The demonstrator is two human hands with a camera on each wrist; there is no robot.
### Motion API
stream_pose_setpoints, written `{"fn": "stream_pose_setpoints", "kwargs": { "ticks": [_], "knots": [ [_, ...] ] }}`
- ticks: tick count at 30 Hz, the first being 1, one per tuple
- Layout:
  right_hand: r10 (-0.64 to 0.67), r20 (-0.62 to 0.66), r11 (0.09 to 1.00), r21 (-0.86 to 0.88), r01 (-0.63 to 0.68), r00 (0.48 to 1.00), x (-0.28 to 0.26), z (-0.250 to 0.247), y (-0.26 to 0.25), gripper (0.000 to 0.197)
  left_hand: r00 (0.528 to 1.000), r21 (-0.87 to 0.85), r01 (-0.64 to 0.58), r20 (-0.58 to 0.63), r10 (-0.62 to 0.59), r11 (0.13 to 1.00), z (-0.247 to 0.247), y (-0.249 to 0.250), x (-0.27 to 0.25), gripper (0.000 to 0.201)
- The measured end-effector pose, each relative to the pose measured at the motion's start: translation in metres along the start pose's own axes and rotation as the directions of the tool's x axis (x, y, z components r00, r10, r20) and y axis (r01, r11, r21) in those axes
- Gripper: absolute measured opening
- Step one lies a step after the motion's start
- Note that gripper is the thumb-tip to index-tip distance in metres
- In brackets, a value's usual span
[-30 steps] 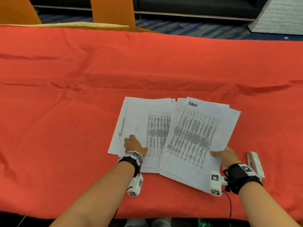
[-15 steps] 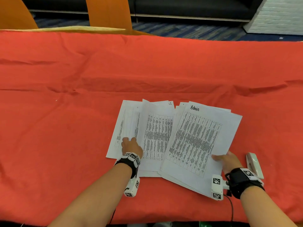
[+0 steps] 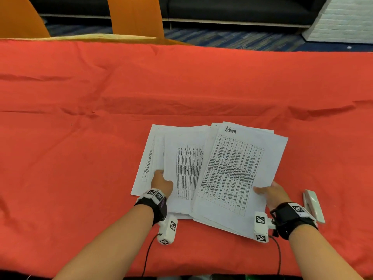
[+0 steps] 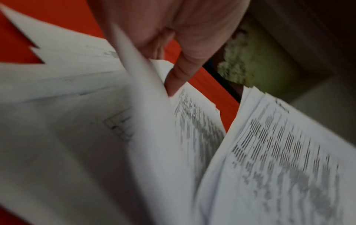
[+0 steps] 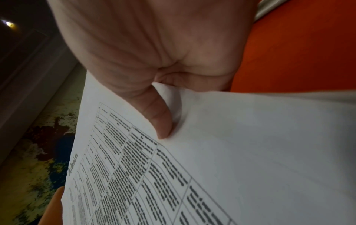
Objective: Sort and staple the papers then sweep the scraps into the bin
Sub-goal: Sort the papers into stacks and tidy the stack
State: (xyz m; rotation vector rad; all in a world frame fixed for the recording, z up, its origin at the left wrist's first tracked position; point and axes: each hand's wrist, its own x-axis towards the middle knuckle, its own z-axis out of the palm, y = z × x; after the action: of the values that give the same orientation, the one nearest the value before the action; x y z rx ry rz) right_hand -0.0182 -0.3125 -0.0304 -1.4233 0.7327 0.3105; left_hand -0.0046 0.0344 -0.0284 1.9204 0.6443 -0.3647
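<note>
Two lots of printed white sheets lie on the red tablecloth point(image 3: 90, 178). The left pile point(image 3: 159, 150) is fanned out. My left hand point(image 3: 161, 179) is at its near edge, thumb point(image 4: 179, 76) on one page while a blurred sheet point(image 4: 146, 94) stands lifted between thumb and fingers. The right stack point(image 3: 238, 174) has a page headed "Admin" on top and overlaps the left pile. My right hand point(image 3: 267, 191) grips its near right edge, thumb point(image 5: 159, 121) on top and fingers hidden beneath. A white stapler point(image 3: 313, 205) lies just right of my right wrist.
Two orange chair backs point(image 3: 135, 17) stand beyond the table's far edge, with patterned carpet and a dark sofa behind. The cloth is creased across the middle. The table's near edge runs just under my forearms.
My left hand has leafed through the left pile: a sheet rose half a second ago and a different page now shows on top. The right hand and Admin stack have barely moved.
</note>
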Motion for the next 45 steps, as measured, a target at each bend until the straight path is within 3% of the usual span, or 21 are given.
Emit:
{"fn": "stream_pose_setpoints", "kwargs": {
  "ticks": [2,4,9,12,18,22,24,26,28,29,31,34,37,41,45],
  "knots": [
    [-0.019,0.046,1.0,0.01,0.018,0.999,-0.002,0.006,-0.006,0.034,0.993,-0.078,0.008,0.116,0.001,0.997,-0.004,-0.002,-0.002,0.032],
    [-0.021,0.092,0.999,0.03,0.018,0.995,-0.006,0.012,-0.013,0.033,0.98,-0.176,0.001,0.198,0.035,0.984,-0.006,-0.002,-0.01,0.042],
    [-0.015,0.165,1.0,0.013,0.013,0.986,-0.011,0.028,-0.022,0.043,0.968,-0.356,0.009,0.237,0.081,0.934,-0.002,0.005,-0.026,0.05],
    [-0.004,0.192,1.0,-0.02,0.008,0.981,-0.015,0.037,-0.028,0.036,0.942,-0.4,0.032,0.318,0.106,0.916,0.003,0.012,-0.034,0.049],
    [-0.034,0.16,0.999,-0.014,0.037,0.987,-0.013,0.036,-0.024,0.042,0.904,-0.406,0.032,0.402,0.147,0.913,0.022,0.018,-0.045,0.049],
    [-0.12,0.057,0.968,-0.214,0.13,0.991,-0.014,0.029,-0.022,0.066,0.864,-0.322,0.017,0.481,0.149,0.947,0.027,0.015,-0.041,0.066],
    [-0.152,0.042,0.947,-0.279,0.158,0.987,-0.017,0.026,-0.022,0.063,0.857,-0.22,-0.03,0.496,0.138,0.975,0.028,0.01,-0.035,0.061],
    [-0.157,0.013,0.945,-0.29,0.154,0.988,-0.018,0.023,-0.021,0.046,0.913,-0.083,-0.112,0.386,0.136,0.99,0.027,0.006,-0.028,0.042],
    [-0.148,-0.009,0.96,-0.243,0.141,0.989,-0.016,0.017,-0.019,0.04,0.987,0.125,-0.135,0.102,0.123,0.983,0.023,0.002,-0.018,0.025],
    [-0.142,-0.026,0.967,-0.218,0.133,0.99,-0.013,0.014,-0.017,0.04,0.992,0.247,-0.112,-0.027,0.123,0.962,0.019,0.0,-0.013,0.023],
    [-0.107,-0.062,0.981,-0.171,0.095,0.992,-0.008,0.008,-0.012,0.041,0.985,0.403,-0.007,-0.156,0.077,0.915,0.014,-0.007,-0.003,0.041],
    [-0.078,-0.076,0.985,-0.163,0.065,0.994,-0.004,0.004,-0.006,0.044,0.981,0.417,0.116,-0.19,-0.039,0.901,0.012,-0.011,0.004,0.076],
    [-0.065,-0.07,0.982,-0.18,0.051,0.995,-0.001,0.004,-0.001,0.044,0.984,0.417,0.155,-0.146,-0.102,0.895,0.014,-0.011,0.014,0.088],
    [-0.055,-0.071,0.98,-0.193,0.04,0.996,-0.003,0.009,0.0,0.045,0.989,0.455,0.148,-0.071,-0.13,0.878,0.008,-0.01,0.02,0.072],
    [-0.046,-0.075,0.983,-0.18,0.032,0.996,-0.003,0.014,-0.001,0.045,0.995,0.561,-0.021,-0.073,0.075,0.828,0.009,-0.008,0.013,0.045]
  ]
}}
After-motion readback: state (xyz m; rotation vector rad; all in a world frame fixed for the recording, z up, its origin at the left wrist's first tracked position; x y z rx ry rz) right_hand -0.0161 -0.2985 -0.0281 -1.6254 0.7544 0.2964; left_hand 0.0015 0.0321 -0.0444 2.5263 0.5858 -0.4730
